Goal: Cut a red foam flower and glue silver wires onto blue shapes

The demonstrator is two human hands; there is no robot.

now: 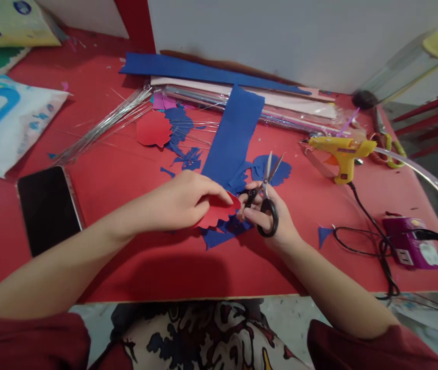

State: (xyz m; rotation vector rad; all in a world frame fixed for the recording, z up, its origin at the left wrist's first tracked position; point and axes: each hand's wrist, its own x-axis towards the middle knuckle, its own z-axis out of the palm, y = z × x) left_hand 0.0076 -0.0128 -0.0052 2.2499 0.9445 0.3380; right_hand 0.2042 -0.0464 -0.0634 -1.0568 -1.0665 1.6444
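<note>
Smooth red worktop (126, 280): pushed up against a pale wall (280, 41)
Broad, matte blue strip (236, 128): lying flat
Left hand (182, 203): grip pinching a red scalloped sheet (219, 209), nearside of the strip
Right hand (282, 221): grip holding black-handled steel scissors (266, 186), blades parted, right of the strip

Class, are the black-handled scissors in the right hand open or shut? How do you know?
Open: the scissors in the right hand have their two blades spread in a V, tips apart.
</note>
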